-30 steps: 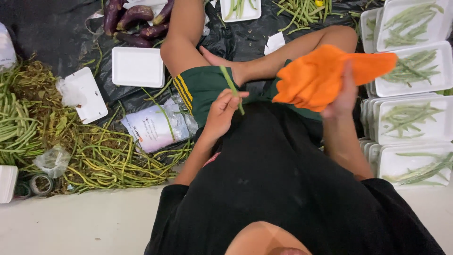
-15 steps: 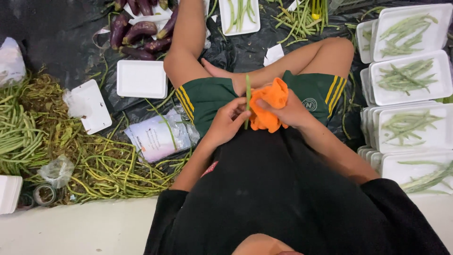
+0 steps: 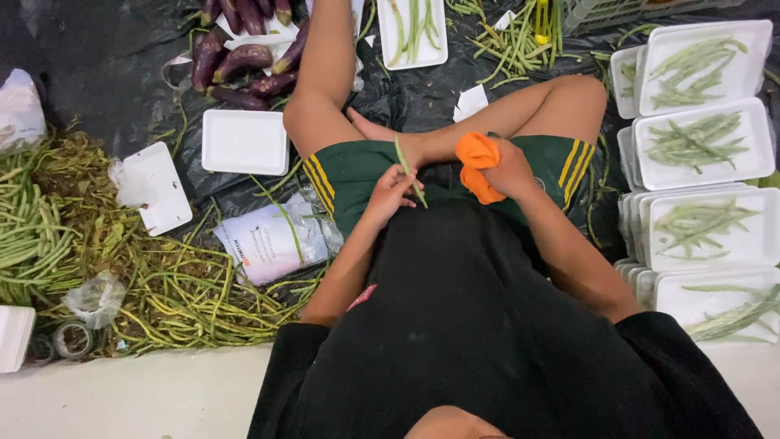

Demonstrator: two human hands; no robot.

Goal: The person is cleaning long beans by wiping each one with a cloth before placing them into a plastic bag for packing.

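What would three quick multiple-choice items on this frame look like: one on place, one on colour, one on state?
1. Where do the purple eggplants lie?
A. on the black sheet at top left
B. in a white tray at right
C. on the person's lap

2. What colour is the cloth in the right hand?
A. blue
B. orange
C. white

3. In what state is the white foam tray beside the person's knee?
A. filled with beans
B. stacked with eggplants
C. bare, nothing in it

Answers:
1 A: the eggplants lie on the black sheet beyond the knee.
2 B: the cloth bunched in the right hand is bright orange, while the left hand holds a green bean.
3 C: only white foam shows in that tray, unlike the bean-filled trays at right.
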